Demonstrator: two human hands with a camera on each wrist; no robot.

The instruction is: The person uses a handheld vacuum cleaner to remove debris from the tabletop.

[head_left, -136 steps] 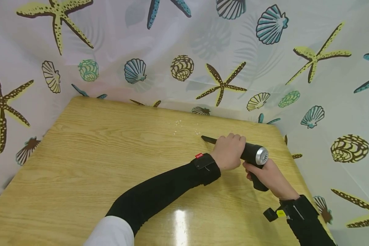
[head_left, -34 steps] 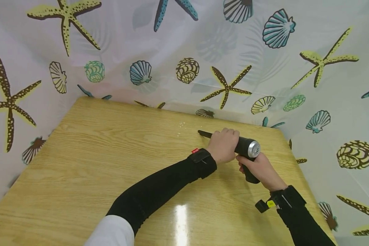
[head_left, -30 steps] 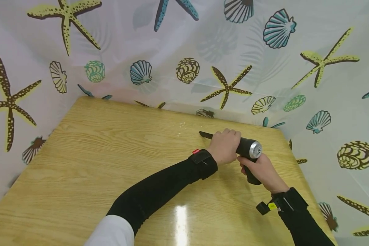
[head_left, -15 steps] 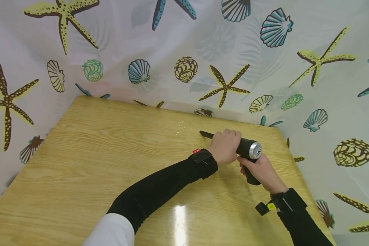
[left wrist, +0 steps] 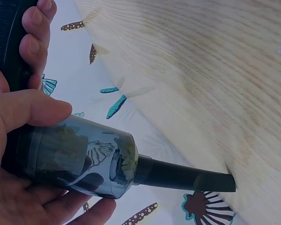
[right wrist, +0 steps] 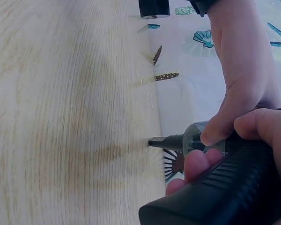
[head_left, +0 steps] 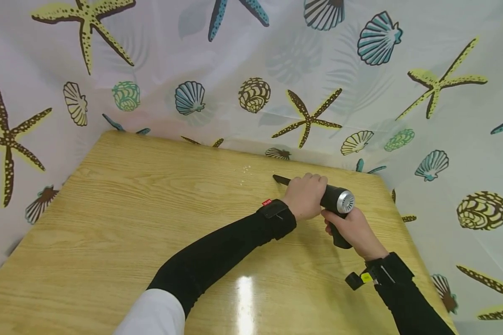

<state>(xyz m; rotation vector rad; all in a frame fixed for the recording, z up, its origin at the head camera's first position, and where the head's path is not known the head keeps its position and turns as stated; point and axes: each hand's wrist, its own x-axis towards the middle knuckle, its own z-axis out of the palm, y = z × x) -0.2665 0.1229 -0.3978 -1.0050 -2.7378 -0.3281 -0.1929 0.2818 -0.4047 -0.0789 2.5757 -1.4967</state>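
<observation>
A black handheld vacuum cleaner (head_left: 335,200) with a silver vented end is held in both hands over the right part of the table. My left hand (head_left: 305,197) grips its front body, with thumb and fingers around the see-through dust cup (left wrist: 107,164) in the left wrist view. The right hand (head_left: 356,231) curls around the ribbed handle (right wrist: 225,187). From the cup a flat black nozzle (left wrist: 187,177) reaches out, its tip right at the tabletop. Left of that tip lie several small white crumbs (head_left: 246,168).
A wood-grain table (head_left: 151,209) spreads beneath both arms. Along its back and sides hangs a white curtain (head_left: 226,56) printed with starfish and shells. A small black camera (head_left: 354,281) sticks out from the right wrist strap.
Since the earliest frame, the white crumbs beside the nozzle tip have disappeared, and the left cluster looks sparser. Both hands keep their grip; the vacuum has shifted slightly left and away from me.
</observation>
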